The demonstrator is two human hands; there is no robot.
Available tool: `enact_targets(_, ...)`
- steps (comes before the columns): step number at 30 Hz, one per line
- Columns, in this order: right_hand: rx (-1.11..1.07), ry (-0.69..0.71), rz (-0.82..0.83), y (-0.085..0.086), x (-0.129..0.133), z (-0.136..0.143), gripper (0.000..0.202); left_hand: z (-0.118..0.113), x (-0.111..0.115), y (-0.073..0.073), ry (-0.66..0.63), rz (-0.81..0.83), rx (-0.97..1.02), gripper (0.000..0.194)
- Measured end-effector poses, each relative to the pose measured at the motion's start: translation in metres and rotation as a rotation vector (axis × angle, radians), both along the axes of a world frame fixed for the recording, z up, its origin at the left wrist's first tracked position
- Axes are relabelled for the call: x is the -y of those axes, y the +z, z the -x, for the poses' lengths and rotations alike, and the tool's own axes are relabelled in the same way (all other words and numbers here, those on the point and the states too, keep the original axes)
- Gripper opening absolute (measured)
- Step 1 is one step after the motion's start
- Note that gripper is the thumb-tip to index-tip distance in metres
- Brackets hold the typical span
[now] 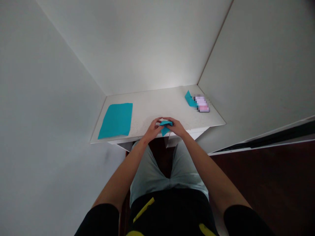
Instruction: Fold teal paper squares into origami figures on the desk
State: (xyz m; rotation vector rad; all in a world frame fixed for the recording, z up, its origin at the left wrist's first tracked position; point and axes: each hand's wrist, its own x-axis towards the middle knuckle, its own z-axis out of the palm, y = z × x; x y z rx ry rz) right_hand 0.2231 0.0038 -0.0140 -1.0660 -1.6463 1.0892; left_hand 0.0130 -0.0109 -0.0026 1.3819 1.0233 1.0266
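Between my two hands is a small folded piece of blue paper [165,130], held just over the front edge of the white desk [157,101]. My left hand [153,128] grips its left side, with the fingers curled round it. On the other side my right hand [177,127] pinches the right part of the paper. A flap of it points down towards my lap. The fingers partly cover the folds, so its full shape cannot be made out.
Flat blue sheets of paper [116,120] lie at the desk's left. At the right back, a folded blue paper piece [189,99] touches or sits close to a pixelated phone-like object [202,103]. Walls enclose the desk on the left, back and right.
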Motion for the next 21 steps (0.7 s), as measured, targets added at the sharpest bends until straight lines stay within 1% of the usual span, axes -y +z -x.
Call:
enact_targets(2, -0.057, 0.014, 0.023, -0.003, -0.001, -0.001, 0.058, 0.002, -0.002, 0.001, 0.01, -0.016, -0.026, 0.054)
enact_targets(4, -0.136, 0.039, 0.04, -0.006, -0.003, -0.002, 0.062, 0.003, -0.005, 0.002, 0.011, -0.036, -0.041, 0.05)
enact_targets(6, -0.209, 0.035, 0.049, -0.009, -0.005, -0.003, 0.061, 0.004, -0.008, 0.001, -0.009, -0.04, -0.022, 0.046)
enact_targets(8, -0.253, -0.024, 0.049, -0.011, -0.008, -0.005, 0.054, 0.004, -0.01, -0.001, -0.047, -0.018, 0.015, 0.042)
enact_targets(11, -0.227, -0.124, 0.04, -0.013, -0.01, -0.008, 0.034, 0.005, -0.011, -0.004, -0.099, 0.012, 0.055, 0.045)
enact_targets(13, -0.184, -0.142, 0.047, -0.012, -0.01, -0.009, 0.028, 0.006, -0.01, -0.005, -0.127, 0.01, 0.068, 0.052)
enact_targets(15, -0.153, -0.146, 0.054, -0.009, -0.009, -0.01, 0.029, 0.007, -0.01, -0.004, -0.145, 0.009, 0.078, 0.06)
enact_targets(17, -0.13, -0.139, 0.057, -0.005, -0.007, -0.011, 0.031, 0.008, -0.01, -0.003, -0.136, 0.018, 0.08, 0.062)
enact_targets(21, -0.111, -0.092, 0.07, 0.002, -0.004, -0.01, 0.032, 0.006, -0.014, -0.006, -0.039, 0.03, 0.036, 0.051)
